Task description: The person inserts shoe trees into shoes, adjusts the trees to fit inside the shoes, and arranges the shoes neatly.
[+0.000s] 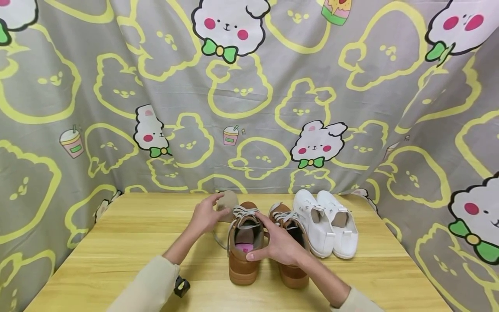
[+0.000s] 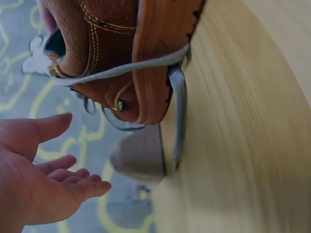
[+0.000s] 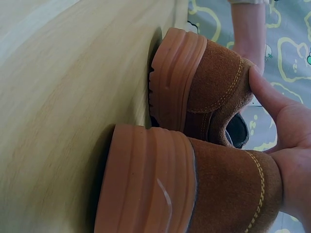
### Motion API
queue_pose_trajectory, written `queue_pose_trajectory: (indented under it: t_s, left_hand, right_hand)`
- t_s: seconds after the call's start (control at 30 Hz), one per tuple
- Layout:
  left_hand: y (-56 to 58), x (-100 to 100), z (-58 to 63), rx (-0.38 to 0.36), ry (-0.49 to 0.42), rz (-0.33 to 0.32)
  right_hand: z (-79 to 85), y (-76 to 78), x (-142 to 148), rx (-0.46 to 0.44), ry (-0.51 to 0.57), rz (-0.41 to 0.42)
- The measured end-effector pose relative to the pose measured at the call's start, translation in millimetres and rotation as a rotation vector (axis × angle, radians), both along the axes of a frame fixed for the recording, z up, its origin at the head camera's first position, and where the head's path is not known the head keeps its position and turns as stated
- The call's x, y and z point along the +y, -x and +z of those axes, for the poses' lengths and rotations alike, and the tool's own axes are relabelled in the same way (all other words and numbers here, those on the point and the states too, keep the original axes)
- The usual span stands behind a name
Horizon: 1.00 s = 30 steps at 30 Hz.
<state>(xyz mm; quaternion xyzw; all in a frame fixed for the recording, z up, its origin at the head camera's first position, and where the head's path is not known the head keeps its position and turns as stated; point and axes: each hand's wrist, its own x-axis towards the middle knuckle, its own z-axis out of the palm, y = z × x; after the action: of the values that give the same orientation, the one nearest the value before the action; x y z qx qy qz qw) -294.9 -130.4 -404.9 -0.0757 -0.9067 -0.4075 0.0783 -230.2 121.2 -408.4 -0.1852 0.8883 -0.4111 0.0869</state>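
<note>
Two brown suede lace-up shoes stand side by side, heels toward me. My right hand (image 1: 282,245) grips the left brown shoe (image 1: 243,268) at its opening, thumb on the heel collar and index finger by the laces; its other fingers are hidden. The right brown shoe (image 1: 294,277) is partly under that hand. A grey lace (image 2: 121,70) hangs loose down the left shoe's outer side to the table. My left hand (image 2: 43,179), fingers extended and apart from the shoe, is beside a grey-beige rounded piece (image 2: 138,154) resembling a shoe toe, near the brown toe.
A pair of white shoes (image 1: 315,236) stands right of the brown ones, close to them. The wooden table (image 1: 163,216) ends at a patterned grey curtain (image 1: 253,130) behind and at both sides. A black band (image 1: 181,286) sits at my left sleeve.
</note>
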Motion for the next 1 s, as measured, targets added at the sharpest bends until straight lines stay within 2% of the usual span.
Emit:
queue_pose_trajectory:
  t_s: [0.17, 0.4, 0.67, 1.0]
  left_hand:
    - [17.8, 0.8, -15.3, -0.073, -0.13, 0.052]
    - [32.8, 2.6, -32.2, -0.111, -0.187, 0.109]
    - [41.9, 5.0, -48.0, -0.136, -0.218, 0.15]
    - [43.5, 6.8, -55.6, -0.105, -0.213, 0.177]
  right_hand:
    - [-0.4, -0.3, -1.2, -0.005, 0.018, 0.011]
    - [0.4, -0.5, -2.3, 0.002, 0.013, 0.007]
    - [-0.2, -0.3, -1.5, 0.006, 0.008, -0.001]
    - [-0.8, -0.5, -0.2, 0.003, 0.008, -0.006]
